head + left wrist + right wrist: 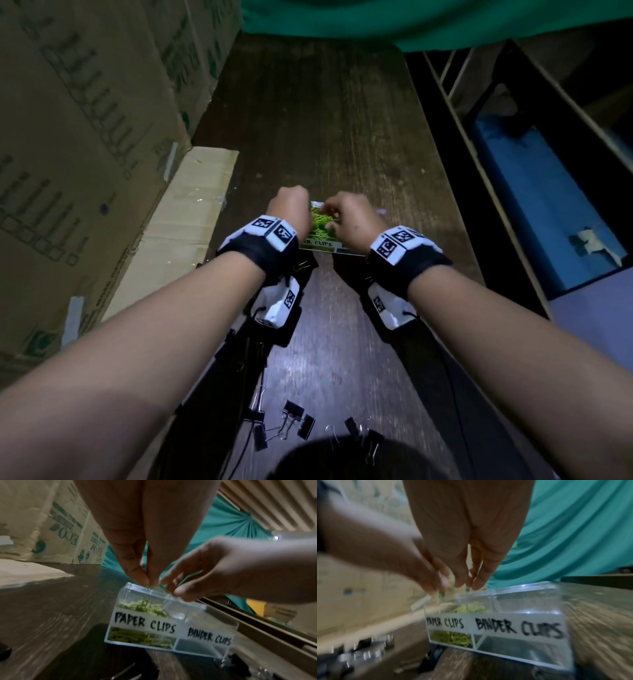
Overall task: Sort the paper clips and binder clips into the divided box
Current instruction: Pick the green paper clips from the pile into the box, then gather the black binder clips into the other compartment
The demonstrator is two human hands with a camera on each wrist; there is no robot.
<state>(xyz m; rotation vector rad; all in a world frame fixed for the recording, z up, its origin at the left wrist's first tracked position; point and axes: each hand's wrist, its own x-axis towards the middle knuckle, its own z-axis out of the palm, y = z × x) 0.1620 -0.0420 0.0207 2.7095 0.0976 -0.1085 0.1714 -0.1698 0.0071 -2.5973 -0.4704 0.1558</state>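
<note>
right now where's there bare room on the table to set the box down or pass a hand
Bare wood lies beyond the divided box, toward the green cloth, between the cardboard cartons and the table's right edge. A narrower bare strip runs between the two forearms. The near edge is crowded with binder clips.

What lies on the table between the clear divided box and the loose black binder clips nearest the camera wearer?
In the head view, between the divided box and the binder clips, only bare dark table shows, flanked by the wrist rigs and forearms above it.
</note>
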